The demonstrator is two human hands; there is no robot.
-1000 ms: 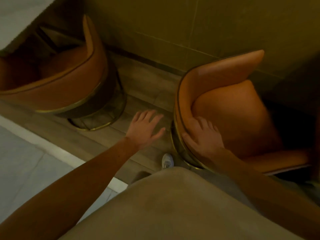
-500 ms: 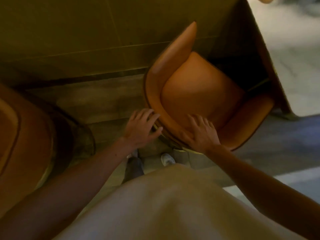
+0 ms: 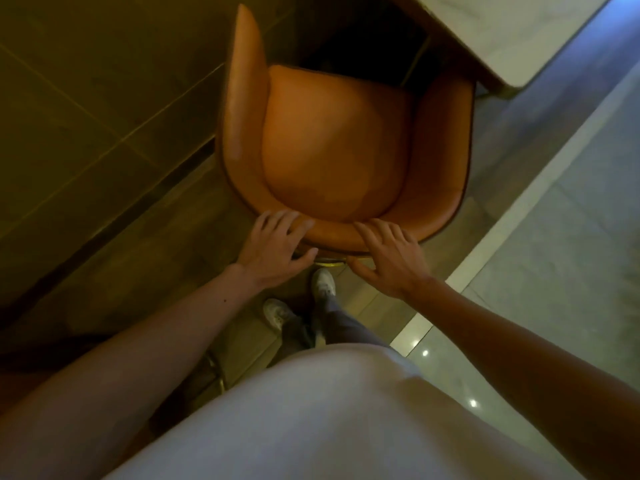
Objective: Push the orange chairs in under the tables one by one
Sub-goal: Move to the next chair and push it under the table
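The room is dim: a dark tiled wall (image 3: 86, 109) runs along your left, wood-look flooring lies underfoot, and paler polished floor (image 3: 571, 237) opens out to your right. Straight ahead of you stands the orange chair (image 3: 332, 143), a tub-shaped seat with a curved wraparound back, its open front facing the pale-topped table (image 3: 502, 32) at the upper right. The seat's front edge sits just at the shadow beneath that table, so it looks only partly in.

Your left hand (image 3: 273, 249) and right hand (image 3: 391, 259) both rest on the top of the curved backrest, fingers spread and draped over the rim, thumbs down the outer side (a flat-palmed push, not a tight clamp).

Expect a heavy, stiff piece: the shell looks padded and smooth, likely a little slick under your palms, and the gold metal base ring (image 3: 330, 261) glimpsed beneath suggests weight that will drag on the floor. Stay low on the backrest, hands either side of centre, so the chair goes straight and its left arm keeps clear of the wall. Mind your white shoes (image 3: 323, 282), close behind the base.
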